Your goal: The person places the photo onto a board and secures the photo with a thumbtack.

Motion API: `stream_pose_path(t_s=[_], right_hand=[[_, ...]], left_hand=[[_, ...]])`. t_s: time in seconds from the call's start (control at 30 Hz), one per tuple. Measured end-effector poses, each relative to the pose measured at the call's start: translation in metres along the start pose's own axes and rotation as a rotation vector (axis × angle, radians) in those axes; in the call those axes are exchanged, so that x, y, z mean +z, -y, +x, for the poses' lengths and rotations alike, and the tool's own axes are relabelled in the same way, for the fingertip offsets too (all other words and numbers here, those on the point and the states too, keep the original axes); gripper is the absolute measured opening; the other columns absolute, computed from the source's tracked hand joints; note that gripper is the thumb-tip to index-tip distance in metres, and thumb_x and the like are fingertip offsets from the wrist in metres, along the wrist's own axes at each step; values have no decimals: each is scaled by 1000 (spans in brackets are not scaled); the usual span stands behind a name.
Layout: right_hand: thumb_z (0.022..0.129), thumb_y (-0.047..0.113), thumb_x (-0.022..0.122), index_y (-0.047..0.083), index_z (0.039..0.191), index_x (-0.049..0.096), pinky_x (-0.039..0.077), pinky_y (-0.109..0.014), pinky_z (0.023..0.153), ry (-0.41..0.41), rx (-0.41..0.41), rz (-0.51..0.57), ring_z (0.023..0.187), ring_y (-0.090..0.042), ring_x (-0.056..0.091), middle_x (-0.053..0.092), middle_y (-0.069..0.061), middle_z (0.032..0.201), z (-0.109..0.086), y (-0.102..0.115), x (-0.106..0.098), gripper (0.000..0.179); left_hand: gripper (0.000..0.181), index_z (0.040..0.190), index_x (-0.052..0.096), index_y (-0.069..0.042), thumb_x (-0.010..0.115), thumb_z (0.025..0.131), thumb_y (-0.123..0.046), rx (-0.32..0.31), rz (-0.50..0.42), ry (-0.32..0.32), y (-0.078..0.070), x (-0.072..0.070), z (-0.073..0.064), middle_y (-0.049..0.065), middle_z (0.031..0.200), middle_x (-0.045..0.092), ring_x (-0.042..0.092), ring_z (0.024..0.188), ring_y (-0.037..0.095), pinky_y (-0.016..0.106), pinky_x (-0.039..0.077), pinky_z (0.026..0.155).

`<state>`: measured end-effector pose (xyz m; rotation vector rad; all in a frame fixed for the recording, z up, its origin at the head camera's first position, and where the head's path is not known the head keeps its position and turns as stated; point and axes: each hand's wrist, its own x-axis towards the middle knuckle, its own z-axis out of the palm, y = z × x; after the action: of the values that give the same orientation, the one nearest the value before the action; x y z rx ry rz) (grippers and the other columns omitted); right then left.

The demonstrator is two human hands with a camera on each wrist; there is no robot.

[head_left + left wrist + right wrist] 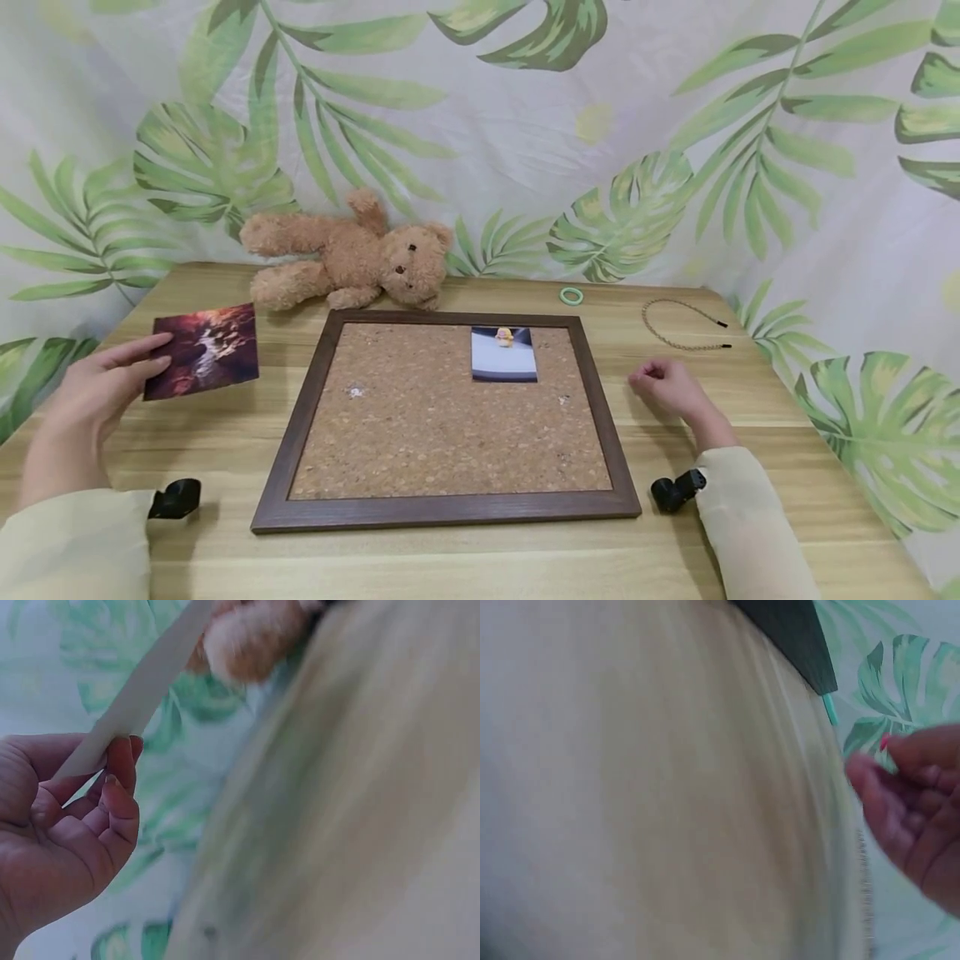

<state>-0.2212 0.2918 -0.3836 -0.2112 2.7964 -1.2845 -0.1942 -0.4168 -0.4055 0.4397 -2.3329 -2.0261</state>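
Observation:
My left hand point(93, 396) pinches a photo print point(206, 350) with dark red and purple clouds by its left edge, raised above the left side of the table. In the left wrist view the photo's pale back point(139, 690) shows, gripped between thumb and fingers. On the right, my right hand point(671, 390) hovers beside the board's right edge, its thumb and fingertips drawn together. The right wrist view shows a small red thing point(885, 741) at those fingertips, mostly hidden. Between the hands lies a cork board point(442, 442) with a dark wooden frame. A blue-white photo point(504, 358) sits near its top right.
Behind the board a brown teddy bear point(348, 257) lies on its side. A mint-green ring point(572, 297) and a thin chain-like headband point(660, 337) lie at the back right of the wooden table point(450, 562). A leaf-print cloth point(495, 150) hangs behind.

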Motion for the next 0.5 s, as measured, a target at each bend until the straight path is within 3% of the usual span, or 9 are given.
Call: stream_pose_path(t_s=[0.07,0.13,0.27,0.37,0.47,0.5], right_hand=[[85,2,50,-7,78,50,45,-29,61,-8,-14,63,72,-22,56,60,-20,83,2,6,-2,11],[85,1,49,-8,79,49,47,-31,65,-21,-33,122,79,-23,58,59,-24,90,5,11,-4,10],[85,2,49,-11,83,49,48,-32,63,-87,-67,212,72,-17,58,57,-24,86,14,25,-7,13],[86,6,51,-11,87,50,47,-28,60,-127,-81,260,67,-12,55,54,-23,85,20,37,-9,17],[87,10,51,-9,90,50,46,-24,60,-136,-92,301,67,-10,53,52,-16,82,26,51,-9,20],[87,10,51,-10,91,49,46,-23,60,-139,-99,318,66,-10,52,52,-13,81,27,55,-8,21]], left_hand=[[56,126,46,-27,68,75,-20,20,-117,59,6,3,18,-5,130,27,46,91,-9,11,42,67],[57,126,47,-24,69,74,-18,42,-178,86,9,11,32,-2,133,23,47,93,-7,13,43,67],[56,125,48,-21,69,74,-18,86,-183,112,3,41,48,0,135,23,39,108,3,14,43,68],[53,125,49,-22,68,75,-20,114,-134,134,-8,69,48,0,136,24,34,112,9,13,42,69],[52,126,48,-25,65,77,-27,126,-15,167,-30,100,31,2,139,20,34,111,8,14,40,74],[49,125,49,-24,64,78,-26,127,-17,182,-37,110,26,3,138,22,37,109,8,16,40,74]])
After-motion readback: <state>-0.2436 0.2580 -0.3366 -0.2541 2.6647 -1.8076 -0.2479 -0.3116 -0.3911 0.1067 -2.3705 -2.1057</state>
